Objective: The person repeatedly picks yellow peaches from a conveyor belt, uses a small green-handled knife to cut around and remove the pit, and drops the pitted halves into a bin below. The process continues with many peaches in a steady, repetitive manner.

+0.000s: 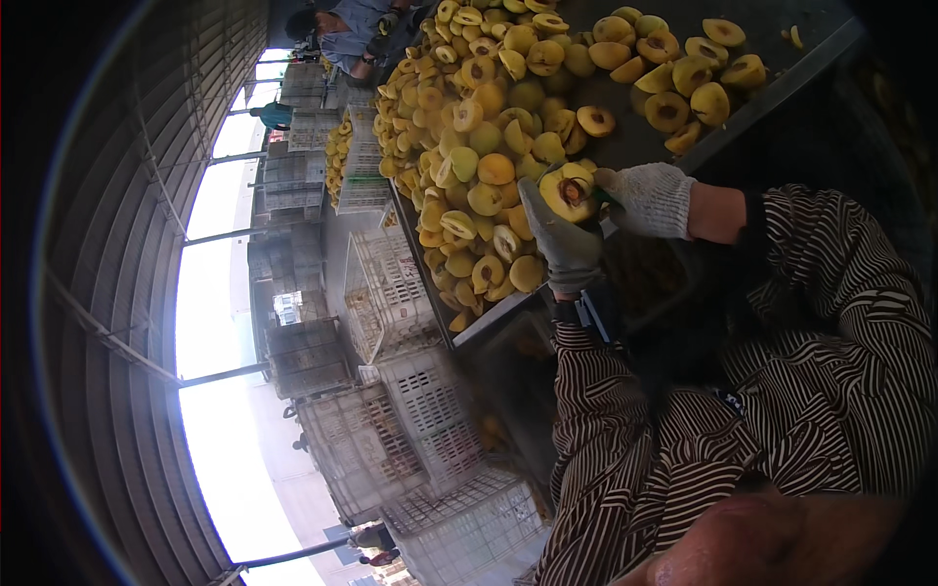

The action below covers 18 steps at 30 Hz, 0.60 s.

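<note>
My left hand (564, 238), in a pale work glove, holds a halved yellow peach (568, 192) with its cut face and reddish-brown centre showing. Close on its right, my right hand (652, 199), in a knitted white glove, is closed around a small green thing at the peach's edge; most of it is hidden, so its kind cannot be told. Both hands are over the near edge of a dark table with a metal rim (777, 95). A large heap of yellow peaches (484, 139), many halved, lies beyond them. More cut halves (667, 111) lie to the upper right.
White plastic crates (440, 410) stand left of the table, and a crate of peaches (359, 161) stands farther off. Another person (359, 33) in gloves is at the table's far end. A dark container (645, 275) sits below my hands.
</note>
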{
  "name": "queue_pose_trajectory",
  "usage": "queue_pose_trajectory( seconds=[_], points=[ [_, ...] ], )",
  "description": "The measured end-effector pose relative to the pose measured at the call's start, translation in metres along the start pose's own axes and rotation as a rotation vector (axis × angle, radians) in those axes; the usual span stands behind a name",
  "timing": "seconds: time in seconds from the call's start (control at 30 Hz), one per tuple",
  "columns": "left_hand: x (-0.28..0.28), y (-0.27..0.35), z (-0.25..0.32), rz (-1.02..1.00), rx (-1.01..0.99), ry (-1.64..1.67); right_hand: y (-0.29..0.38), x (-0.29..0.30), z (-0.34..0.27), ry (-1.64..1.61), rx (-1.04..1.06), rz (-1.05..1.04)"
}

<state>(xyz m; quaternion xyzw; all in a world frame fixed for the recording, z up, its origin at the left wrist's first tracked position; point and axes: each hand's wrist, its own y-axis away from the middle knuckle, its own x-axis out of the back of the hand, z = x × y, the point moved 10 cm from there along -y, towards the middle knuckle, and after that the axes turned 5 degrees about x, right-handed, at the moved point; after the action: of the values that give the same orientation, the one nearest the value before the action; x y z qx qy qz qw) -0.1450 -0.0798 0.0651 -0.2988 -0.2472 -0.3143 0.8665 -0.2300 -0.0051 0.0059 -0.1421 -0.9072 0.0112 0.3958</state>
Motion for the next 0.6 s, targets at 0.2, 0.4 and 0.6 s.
queue_pose_trajectory(
  seconds=[0.2, 0.4, 0.6],
  points=[
    [-0.001, -0.002, 0.017, 0.092, -0.222, -0.278, 0.0, 0.009, 0.002, -0.012, -0.018, 0.004],
    [-0.024, -0.018, -0.033, 0.005, 0.001, -0.194, -0.002, 0.007, 0.016, 0.085, -0.125, -0.113],
    [-0.016, -0.021, -0.037, 0.14, -0.032, -0.184, 0.011, 0.017, 0.051, 0.239, -0.308, -0.174]
  ],
)
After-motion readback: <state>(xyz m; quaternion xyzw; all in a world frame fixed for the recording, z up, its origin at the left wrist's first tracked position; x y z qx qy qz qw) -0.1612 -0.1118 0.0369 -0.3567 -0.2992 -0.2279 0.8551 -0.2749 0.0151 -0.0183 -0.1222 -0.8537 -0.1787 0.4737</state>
